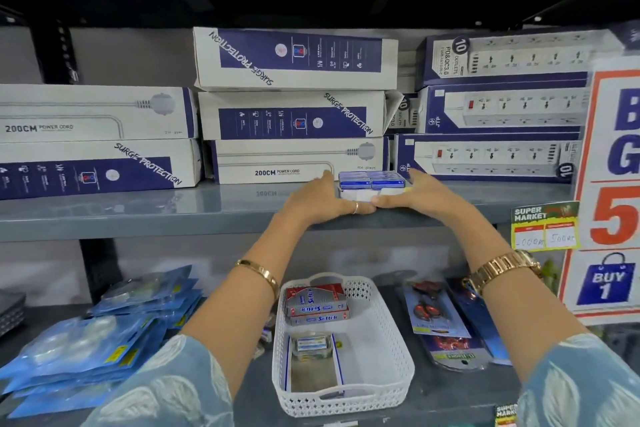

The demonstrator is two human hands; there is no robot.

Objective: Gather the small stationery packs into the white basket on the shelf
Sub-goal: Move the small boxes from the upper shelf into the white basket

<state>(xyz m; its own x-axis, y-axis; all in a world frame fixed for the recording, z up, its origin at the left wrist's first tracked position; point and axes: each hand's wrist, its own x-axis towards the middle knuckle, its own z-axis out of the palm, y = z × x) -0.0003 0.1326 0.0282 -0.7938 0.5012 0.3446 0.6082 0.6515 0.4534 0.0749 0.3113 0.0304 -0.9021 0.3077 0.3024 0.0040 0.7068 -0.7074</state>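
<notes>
Both up on the grey shelf (207, 211): left hand (322, 199) and right hand (420, 192) squeezing a little stack of blue packs (372, 180) between them. Fingertips touching in front of the stack. Far below the hands, white basket (388, 354) holding red packs (317, 303).

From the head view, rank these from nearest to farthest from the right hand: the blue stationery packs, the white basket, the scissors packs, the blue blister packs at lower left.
1. Blue stationery packs: upper shelf, cupped by the right hand.
2. Scissors packs: lower shelf, right of the basket.
3. White basket: lower shelf, centre; close to the scissors, so that order is tentative.
4. Blue blister packs: lower shelf, far left.
</notes>
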